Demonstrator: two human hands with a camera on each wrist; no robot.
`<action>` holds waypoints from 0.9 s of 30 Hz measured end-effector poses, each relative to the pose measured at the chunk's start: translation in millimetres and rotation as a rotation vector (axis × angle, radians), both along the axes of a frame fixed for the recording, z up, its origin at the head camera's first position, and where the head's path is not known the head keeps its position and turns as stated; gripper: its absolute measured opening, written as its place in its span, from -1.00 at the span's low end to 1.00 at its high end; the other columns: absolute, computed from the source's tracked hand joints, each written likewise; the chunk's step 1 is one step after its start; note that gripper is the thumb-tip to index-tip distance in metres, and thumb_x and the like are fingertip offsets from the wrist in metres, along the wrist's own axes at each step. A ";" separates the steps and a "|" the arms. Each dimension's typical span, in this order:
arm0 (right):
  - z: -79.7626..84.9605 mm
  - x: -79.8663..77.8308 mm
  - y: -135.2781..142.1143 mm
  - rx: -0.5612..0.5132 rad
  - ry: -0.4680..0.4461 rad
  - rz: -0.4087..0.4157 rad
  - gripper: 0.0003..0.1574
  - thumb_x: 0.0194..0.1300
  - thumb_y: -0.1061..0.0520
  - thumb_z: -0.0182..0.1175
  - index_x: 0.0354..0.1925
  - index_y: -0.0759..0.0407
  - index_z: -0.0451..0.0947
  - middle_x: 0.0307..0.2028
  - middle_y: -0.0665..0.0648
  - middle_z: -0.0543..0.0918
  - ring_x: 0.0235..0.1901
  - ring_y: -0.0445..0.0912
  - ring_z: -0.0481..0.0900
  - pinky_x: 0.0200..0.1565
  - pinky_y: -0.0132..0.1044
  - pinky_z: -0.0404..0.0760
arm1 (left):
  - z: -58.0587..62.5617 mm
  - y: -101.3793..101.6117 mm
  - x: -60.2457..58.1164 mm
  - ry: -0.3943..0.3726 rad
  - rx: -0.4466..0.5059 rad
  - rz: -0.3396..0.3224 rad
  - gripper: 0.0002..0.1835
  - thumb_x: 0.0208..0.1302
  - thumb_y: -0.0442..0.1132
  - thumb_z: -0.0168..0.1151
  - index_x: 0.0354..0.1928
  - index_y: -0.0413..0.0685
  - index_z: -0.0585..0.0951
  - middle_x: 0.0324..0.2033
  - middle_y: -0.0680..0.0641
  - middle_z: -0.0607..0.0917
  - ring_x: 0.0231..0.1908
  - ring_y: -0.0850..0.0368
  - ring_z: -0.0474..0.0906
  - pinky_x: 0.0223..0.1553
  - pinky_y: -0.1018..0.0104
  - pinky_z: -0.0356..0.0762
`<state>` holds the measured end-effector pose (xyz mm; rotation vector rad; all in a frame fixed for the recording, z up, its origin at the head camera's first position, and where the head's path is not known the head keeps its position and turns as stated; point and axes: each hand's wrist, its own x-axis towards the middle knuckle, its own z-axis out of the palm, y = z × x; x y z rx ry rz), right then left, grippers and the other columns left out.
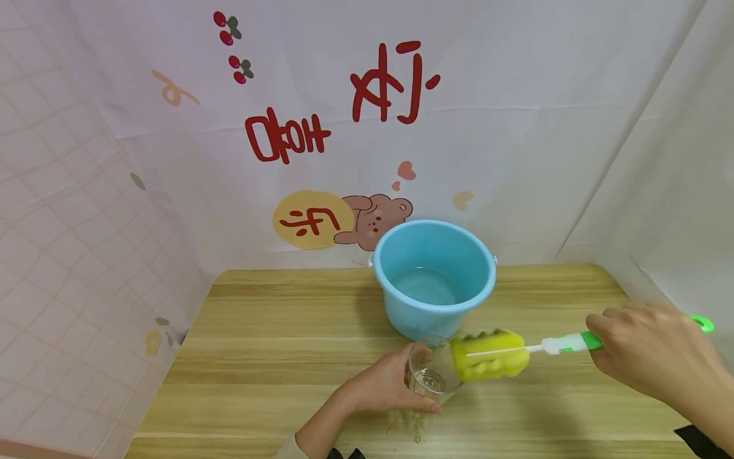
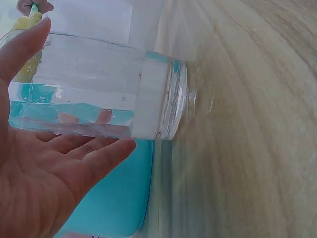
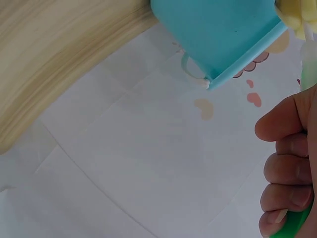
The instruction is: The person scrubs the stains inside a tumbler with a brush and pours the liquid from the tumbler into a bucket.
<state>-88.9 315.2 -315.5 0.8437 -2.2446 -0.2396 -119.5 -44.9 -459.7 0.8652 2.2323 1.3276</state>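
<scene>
My left hand (image 1: 390,386) grips a clear glass cup (image 1: 434,373) low over the table, fingers and thumb around its side. In the left wrist view the cup (image 2: 94,84) has a thick base near the wooden surface, and the palm (image 2: 44,173) lies along its wall. My right hand (image 1: 650,350) holds a bottle brush by its green and white handle (image 1: 568,344). The brush's yellow sponge head (image 1: 493,357) is at the cup's mouth; how far it reaches inside is hard to tell. In the right wrist view, curled fingers (image 3: 287,171) wrap the green handle (image 3: 293,225).
A light blue bucket (image 1: 395,312) with some water in it stands just behind the cup. Water drops (image 1: 417,438) lie on the wooden table (image 1: 258,357) near the left hand. A white printed cloth (image 1: 516,127) hangs behind and at the sides.
</scene>
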 end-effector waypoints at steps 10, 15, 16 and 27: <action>-12.3 5.1 7.1 -0.051 -0.040 -0.087 -0.75 0.01 0.02 -0.48 -0.75 -0.13 -0.08 -0.73 -0.20 -0.12 -0.70 -0.25 -0.18 -0.65 -0.38 -0.16 | 1.0 -2.1 3.2 -0.023 -0.002 0.013 -0.11 -0.14 0.27 0.44 0.25 0.20 0.31 0.10 0.15 0.49 -0.04 0.28 0.45 -0.13 0.40 0.45; -27.3 10.5 15.1 -0.144 -0.135 -0.195 -0.68 -0.24 0.13 -0.14 -0.76 -0.18 -0.09 -0.74 -0.21 -0.11 -0.69 -0.25 -0.17 -0.70 -0.36 -0.16 | 0.6 -0.8 2.9 -0.011 -0.017 0.013 -0.11 -0.15 0.28 0.44 0.25 0.19 0.31 0.09 0.17 0.50 -0.19 0.28 0.45 -0.23 0.41 0.46; -30.4 11.7 17.3 -0.160 -0.156 -0.212 -0.63 -0.30 0.16 -0.08 -0.76 -0.19 -0.09 -0.73 -0.21 -0.10 -0.69 -0.25 -0.17 -0.71 -0.36 -0.16 | 0.5 -0.5 2.7 -0.010 -0.020 0.012 -0.10 -0.15 0.29 0.44 0.25 0.19 0.31 0.09 0.18 0.50 -0.21 0.28 0.45 -0.24 0.41 0.46; -56.3 20.4 36.6 -0.212 -0.278 -0.301 -0.48 -0.30 0.20 0.11 -0.74 -0.23 -0.05 -0.73 -0.23 -0.08 -0.70 -0.30 -0.16 -0.71 -0.37 -0.12 | 1.7 -0.3 3.5 -0.019 0.004 0.004 -0.11 -0.15 0.26 0.46 0.25 0.18 0.32 0.09 0.14 0.49 -0.03 0.31 0.43 -0.09 0.38 0.45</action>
